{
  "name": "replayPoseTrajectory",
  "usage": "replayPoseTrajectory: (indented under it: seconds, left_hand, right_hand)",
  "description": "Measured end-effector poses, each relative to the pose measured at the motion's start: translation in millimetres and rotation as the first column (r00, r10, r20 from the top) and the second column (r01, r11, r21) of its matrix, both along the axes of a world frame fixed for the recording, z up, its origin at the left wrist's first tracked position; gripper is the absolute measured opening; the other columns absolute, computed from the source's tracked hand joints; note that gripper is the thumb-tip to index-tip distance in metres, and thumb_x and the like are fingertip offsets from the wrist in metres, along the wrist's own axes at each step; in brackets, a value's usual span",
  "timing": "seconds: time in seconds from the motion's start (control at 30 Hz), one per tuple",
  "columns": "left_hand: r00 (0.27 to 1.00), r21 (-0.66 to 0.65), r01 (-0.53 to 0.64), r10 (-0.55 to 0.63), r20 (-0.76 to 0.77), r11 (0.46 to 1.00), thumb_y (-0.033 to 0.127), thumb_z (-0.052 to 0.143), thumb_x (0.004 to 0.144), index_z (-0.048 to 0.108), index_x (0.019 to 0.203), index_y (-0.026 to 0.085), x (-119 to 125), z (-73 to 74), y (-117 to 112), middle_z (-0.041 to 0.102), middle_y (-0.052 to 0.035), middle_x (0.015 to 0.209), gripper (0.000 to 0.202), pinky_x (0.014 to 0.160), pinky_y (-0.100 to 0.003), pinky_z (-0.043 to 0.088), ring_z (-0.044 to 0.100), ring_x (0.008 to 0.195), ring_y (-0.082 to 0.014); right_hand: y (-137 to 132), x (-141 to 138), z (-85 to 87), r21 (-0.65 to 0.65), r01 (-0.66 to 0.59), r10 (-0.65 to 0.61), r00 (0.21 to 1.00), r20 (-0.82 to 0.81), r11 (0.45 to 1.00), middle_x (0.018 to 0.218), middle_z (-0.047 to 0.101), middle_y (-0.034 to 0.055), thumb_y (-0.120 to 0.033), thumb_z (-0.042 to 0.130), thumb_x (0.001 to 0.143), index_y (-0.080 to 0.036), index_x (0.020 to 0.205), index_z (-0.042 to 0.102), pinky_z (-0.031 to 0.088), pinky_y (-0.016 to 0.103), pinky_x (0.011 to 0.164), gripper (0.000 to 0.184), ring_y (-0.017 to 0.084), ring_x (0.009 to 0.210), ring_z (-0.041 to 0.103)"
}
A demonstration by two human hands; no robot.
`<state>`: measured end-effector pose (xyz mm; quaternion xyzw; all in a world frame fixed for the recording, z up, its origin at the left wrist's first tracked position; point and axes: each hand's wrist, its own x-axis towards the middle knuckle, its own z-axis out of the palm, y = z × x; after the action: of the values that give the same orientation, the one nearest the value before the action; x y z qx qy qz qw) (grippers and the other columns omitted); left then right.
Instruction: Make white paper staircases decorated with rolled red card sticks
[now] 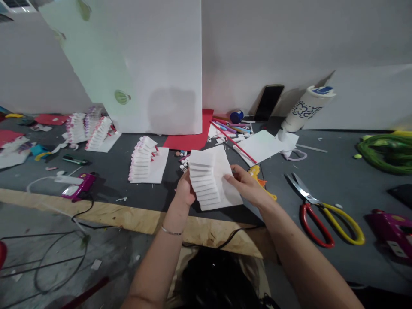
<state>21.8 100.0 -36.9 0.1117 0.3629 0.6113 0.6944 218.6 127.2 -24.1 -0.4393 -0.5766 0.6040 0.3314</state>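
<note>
I hold a white paper card with folded pop-up steps (210,178) above the dark table's front edge. My left hand (185,191) grips its left side from behind, fingers closed on it. My right hand (246,184) pinches its right side, thumb lying on the paper. A finished stepped card with pink dots (146,161) lies just to the left on the table. More stepped cards (92,131) stand further left.
Red and yellow scissors (322,210) lie open at the right. Magenta glue guns lie at left (79,186) and far right (391,229). Red paper (193,137), pens (230,126), a phone (268,102), a white tube (305,109) and green cord (386,150) sit behind.
</note>
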Motion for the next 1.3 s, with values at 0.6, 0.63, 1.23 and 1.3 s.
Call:
replayPoseTrajectory:
  seconds: [0.6, 0.63, 1.23, 1.3]
  left_hand:
    - [0.928, -0.101, 0.308, -0.322, -0.187, 0.946, 0.032, 0.063, 0.077, 0.069, 0.104, 0.009, -9, 2.6, 2, 0.076, -0.0125, 0.090, 0.036, 0.071, -0.034, 0.056, 0.071, 0.074, -0.0234]
    - [0.910, -0.121, 0.332, -0.352, -0.218, 0.935, 0.030, 0.064, 0.076, 0.070, 0.102, 0.009, -8, 4.1, 3, 0.075, -0.0121, 0.087, 0.034, 0.068, -0.032, 0.056, 0.070, 0.072, -0.0226]
    - [0.692, 0.024, 0.206, -0.128, -0.711, 0.978, 0.035, 0.070, 0.075, 0.056, 0.124, 0.022, -11, -0.5, 10, 0.069, -0.0065, 0.103, 0.053, 0.082, -0.033, 0.049, 0.064, 0.089, -0.0191]
    - [0.590, 0.053, 0.221, -0.090, -0.802, 0.974, 0.028, 0.067, 0.076, 0.056, 0.125, 0.022, -16, -3.1, 10, 0.066, -0.0083, 0.110, 0.051, 0.085, -0.035, 0.049, 0.064, 0.090, -0.0188]
  right_hand:
    - [-2, 8, 18.1, 0.852, 0.059, -0.403, 0.896, 0.184, 0.521, 0.125, 0.055, 0.0115, -0.027, 0.056, 0.089, -0.023, 0.115, 0.060, 0.041, 0.046, 0.099, 0.027, 0.027, 0.120, 0.049]
    - [-1, 9, 17.0, 0.860, 0.034, -0.415, 0.885, 0.211, 0.509, 0.125, 0.055, 0.0114, -0.028, 0.055, 0.089, -0.023, 0.112, 0.062, 0.040, 0.047, 0.100, 0.024, 0.028, 0.119, 0.050]
    - [20, 5, -21.5, 0.733, -0.080, -0.330, 0.856, 0.398, 0.675, 0.091, 0.070, 0.0066, -0.011, 0.057, 0.072, -0.021, 0.079, 0.065, 0.041, 0.038, 0.074, 0.015, 0.025, 0.083, 0.060]
    - [20, 3, -22.5, 0.712, -0.104, -0.316, 0.845, 0.432, 0.695, 0.089, 0.070, 0.0058, -0.010, 0.056, 0.072, -0.021, 0.079, 0.064, 0.040, 0.038, 0.076, 0.016, 0.024, 0.082, 0.062]
